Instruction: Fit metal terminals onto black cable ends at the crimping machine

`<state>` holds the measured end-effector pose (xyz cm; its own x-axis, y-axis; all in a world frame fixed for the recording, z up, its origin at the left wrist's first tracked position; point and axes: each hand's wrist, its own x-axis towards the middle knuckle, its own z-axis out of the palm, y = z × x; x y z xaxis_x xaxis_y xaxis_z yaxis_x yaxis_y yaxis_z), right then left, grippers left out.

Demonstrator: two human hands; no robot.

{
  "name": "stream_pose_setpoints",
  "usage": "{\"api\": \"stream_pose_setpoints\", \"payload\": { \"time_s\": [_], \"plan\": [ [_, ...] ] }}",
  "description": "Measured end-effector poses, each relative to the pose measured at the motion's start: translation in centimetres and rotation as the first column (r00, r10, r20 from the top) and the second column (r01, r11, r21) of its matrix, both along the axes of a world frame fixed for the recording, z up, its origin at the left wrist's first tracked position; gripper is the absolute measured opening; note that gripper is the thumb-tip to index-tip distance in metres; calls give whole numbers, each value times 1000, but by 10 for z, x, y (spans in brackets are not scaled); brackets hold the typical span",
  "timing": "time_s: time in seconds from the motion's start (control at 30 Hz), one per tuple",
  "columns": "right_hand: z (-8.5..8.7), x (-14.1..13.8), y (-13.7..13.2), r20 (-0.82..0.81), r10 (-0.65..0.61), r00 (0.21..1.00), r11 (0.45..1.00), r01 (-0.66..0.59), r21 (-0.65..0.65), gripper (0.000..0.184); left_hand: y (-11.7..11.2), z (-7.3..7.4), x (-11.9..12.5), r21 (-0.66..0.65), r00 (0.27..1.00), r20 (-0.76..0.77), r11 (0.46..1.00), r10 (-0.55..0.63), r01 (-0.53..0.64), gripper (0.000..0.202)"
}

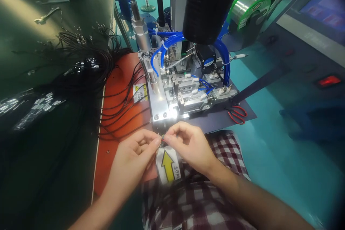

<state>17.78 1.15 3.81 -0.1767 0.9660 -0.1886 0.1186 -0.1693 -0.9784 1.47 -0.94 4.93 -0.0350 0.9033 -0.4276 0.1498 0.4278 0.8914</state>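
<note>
Wire ends [162,137] pinched between my two hands, just in front of the metal machine [172,93].
My left hand [134,154] presses thumb and forefinger together on the thin coloured strands; my right hand [188,143] pinches them from the other side, so they sit between my fingertips, just above the yellow arrow label [167,165]. Black cables [118,93] lie to my left, red scissors [237,114] to my right.
</note>
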Motion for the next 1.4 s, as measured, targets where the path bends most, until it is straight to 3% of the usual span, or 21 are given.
{"api": "stream_pose_setpoints", "payload": {
  "time_s": [0.23,0.63,1.17,1.3,1.4],
  "plan": [
    [-2,-2,3,-125,5,992,992,-21,-127,12,1,3,-1,-23,1000,-24,1000,-2,2,42],
    [1,2,5,-162,43,986,972,-79,-220,20,-2,1,-2,-82,999,-39,997,1,-5,48],
    [0,4,6,-236,66,969,958,-128,-258,23,-3,2,-2,-153,1000,0,988,26,-26,49],
    [-5,5,6,-197,128,972,964,-168,-205,17,1,-3,-9,-90,1000,8,996,-16,17,44],
    [-9,7,10,-152,189,970,981,-194,-18,11,4,-7,-15,-72,997,31,994,-75,77,40]
  ]
}}
